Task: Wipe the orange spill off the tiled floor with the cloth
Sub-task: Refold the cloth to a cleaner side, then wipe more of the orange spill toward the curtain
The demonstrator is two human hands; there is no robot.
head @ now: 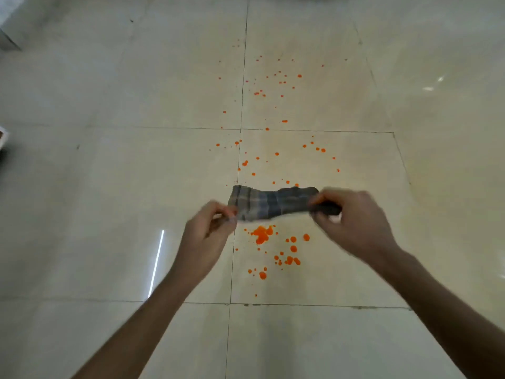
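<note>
From your head camera, you look down on a glossy cream tiled floor (109, 187) spattered with an orange spill (262, 234). Your left hand (209, 231) and right hand (352, 220) each pinch one end of the plaid cloth (270, 203), stretched between them above the largest blot.

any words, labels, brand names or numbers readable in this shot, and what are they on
None can be read.
The grey plaid cloth, pinched by the left hand and gripped by the right hand, shows only its checked weave.
The cream tiled floor bears only scattered orange spill drops and grout lines.
The object cut off at the left edge is too blurred to tell.
</note>
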